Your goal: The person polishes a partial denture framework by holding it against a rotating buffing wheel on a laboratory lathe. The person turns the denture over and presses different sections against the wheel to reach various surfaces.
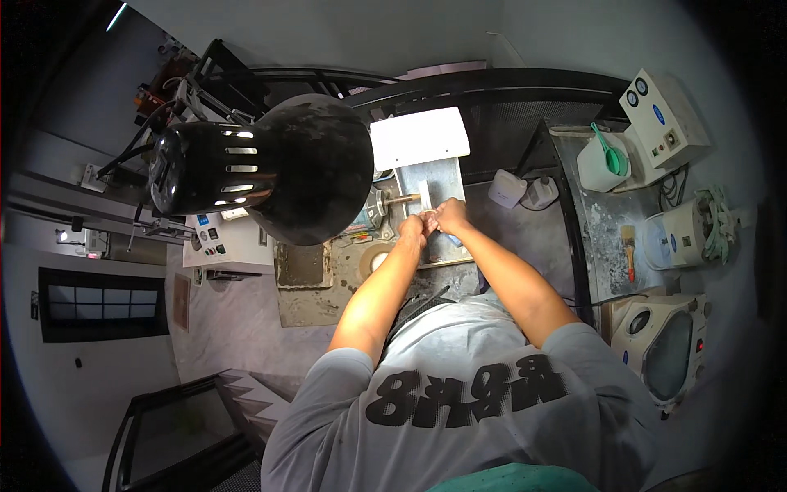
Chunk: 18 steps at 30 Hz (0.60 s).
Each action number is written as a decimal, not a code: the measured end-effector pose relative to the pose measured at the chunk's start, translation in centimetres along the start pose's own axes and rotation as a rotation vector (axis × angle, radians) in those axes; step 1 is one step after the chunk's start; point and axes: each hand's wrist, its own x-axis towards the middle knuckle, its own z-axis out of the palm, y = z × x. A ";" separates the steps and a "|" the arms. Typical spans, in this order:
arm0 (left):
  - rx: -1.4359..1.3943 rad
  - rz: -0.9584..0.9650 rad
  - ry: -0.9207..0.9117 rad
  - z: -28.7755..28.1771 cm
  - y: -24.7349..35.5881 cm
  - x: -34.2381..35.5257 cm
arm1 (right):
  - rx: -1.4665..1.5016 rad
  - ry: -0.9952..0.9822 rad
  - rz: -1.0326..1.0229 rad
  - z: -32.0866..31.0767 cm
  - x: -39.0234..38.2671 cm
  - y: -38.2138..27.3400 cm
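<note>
Both of my hands meet over a metal tray (447, 170), close to a white buffing wheel (425, 195) on the shaft of a bench motor (370, 215). My left hand (413, 230) is closed, its fingertips pinched against those of my right hand (448, 216), which is closed too. Between them sits something small and pale that I cannot make out. The hands are just on the near side of the wheel; whether the piece touches it is not clear. Under my right hand lies a blue object (453, 240), partly hidden. A white shield plate (420, 138) rises behind the wheel.
A large black lamp (316, 168) hangs over the bench's left side. Near the motor lie a ring-shaped roll (373, 261) and a shallow dark tray (303, 266). White containers (507, 190) stand right of the tray. A side counter (602, 246) holds a brush (629, 254) and machines.
</note>
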 end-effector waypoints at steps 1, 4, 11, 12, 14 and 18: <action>0.035 0.000 0.005 0.8 -0.1 -0.3 | 0.021 -0.009 0.021 -0.2 0.4 0.8; 0.014 -0.015 -0.021 2.1 -0.4 -0.7 | 0.087 0.075 0.093 -0.4 1.1 2.0; -0.026 -0.015 -0.047 -0.2 -0.3 1.3 | 0.012 -0.001 0.068 -0.7 0.3 -0.6; -0.029 -0.018 -0.050 -0.4 -0.4 1.3 | -0.010 0.001 0.056 -0.7 0.1 -0.7; -0.074 -0.028 -0.102 -0.3 -0.5 0.8 | -0.039 0.002 0.055 -1.3 -0.3 -1.0; -0.091 -0.011 -0.114 -1.3 -0.4 1.0 | -0.112 -0.007 -0.039 -2.2 -1.6 -2.6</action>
